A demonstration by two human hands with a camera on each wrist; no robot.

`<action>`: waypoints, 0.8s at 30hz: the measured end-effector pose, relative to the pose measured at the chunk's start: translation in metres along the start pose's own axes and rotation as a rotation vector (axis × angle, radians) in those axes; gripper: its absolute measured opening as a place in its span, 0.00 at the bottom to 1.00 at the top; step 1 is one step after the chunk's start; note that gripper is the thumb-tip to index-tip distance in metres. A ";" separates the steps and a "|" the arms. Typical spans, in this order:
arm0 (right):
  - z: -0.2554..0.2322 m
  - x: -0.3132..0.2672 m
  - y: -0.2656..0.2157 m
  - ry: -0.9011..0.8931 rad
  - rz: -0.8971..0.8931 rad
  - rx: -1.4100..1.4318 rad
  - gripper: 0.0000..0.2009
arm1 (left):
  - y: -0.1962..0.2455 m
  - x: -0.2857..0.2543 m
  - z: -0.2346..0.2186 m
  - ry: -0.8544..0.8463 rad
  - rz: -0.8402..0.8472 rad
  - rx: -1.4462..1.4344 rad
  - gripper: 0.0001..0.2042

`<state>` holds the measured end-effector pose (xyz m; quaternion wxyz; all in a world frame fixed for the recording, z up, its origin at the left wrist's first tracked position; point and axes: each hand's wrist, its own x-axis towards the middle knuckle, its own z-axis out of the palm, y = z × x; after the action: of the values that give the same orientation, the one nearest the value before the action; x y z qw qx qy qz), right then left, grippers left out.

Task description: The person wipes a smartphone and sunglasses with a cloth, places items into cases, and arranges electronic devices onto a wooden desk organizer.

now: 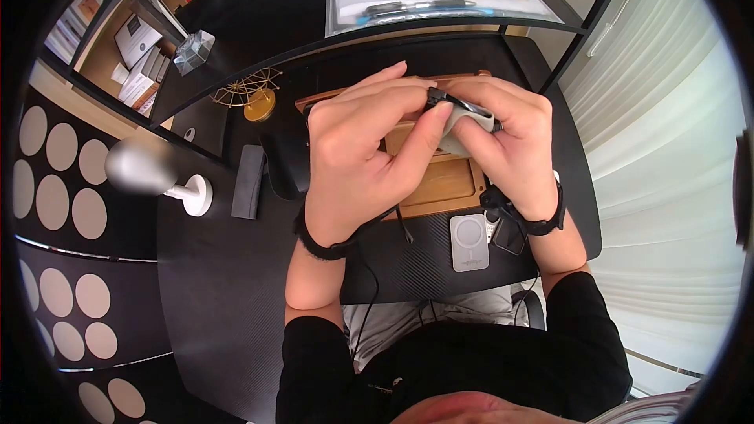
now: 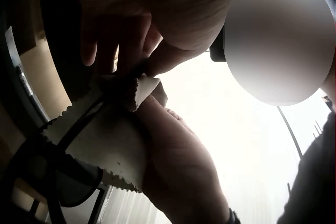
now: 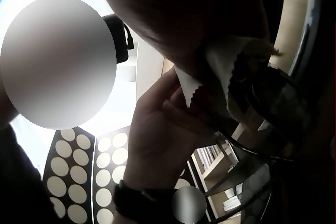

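Note:
Both hands are raised close together over the desk, working on a pair of dark-framed glasses [image 1: 433,97]. My left hand [image 1: 353,145] pinches the frame between thumb and fingers. In my right hand [image 1: 510,137] is a pale grey cleaning cloth [image 1: 454,144], folded over part of the glasses with the thumb pressed into it. The left wrist view shows the cloth's zigzag edge [image 2: 123,183] and a lens [image 2: 79,184] hanging out past it. Fingers and cloth hide the other part of the glasses.
Below the hands lies a wooden tray [image 1: 440,206]. A grey-white device with a ring mark [image 1: 470,243] sits near the desk's front edge. To the left are a dark grey case [image 1: 249,180], a white lamp [image 1: 198,195] and a gold ornament [image 1: 260,106]. A black shelf [image 1: 275,35] spans the back.

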<state>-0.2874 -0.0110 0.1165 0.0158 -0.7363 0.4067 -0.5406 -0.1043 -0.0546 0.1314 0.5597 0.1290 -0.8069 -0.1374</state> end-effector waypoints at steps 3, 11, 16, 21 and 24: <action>0.002 0.001 -0.002 0.091 -0.003 -0.081 0.17 | 0.000 0.000 -0.002 0.023 0.027 -0.004 0.03; 0.001 -0.002 0.005 0.265 -0.080 -0.087 0.24 | -0.002 -0.001 -0.005 0.018 0.019 -0.055 0.03; 0.006 0.003 0.007 0.372 -0.230 -0.003 0.23 | -0.003 -0.001 -0.006 0.018 -0.016 -0.076 0.03; -0.001 0.001 0.012 0.174 -0.271 0.060 0.16 | -0.008 -0.003 -0.013 -0.060 -0.153 -0.171 0.02; -0.008 -0.001 0.005 0.049 -0.243 0.194 0.11 | -0.008 -0.001 -0.016 -0.151 -0.201 -0.206 0.02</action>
<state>-0.2965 -0.0106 0.1170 0.0112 -0.7617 0.2607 -0.5931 -0.0883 -0.0629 0.1329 0.4914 0.1403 -0.8113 -0.2840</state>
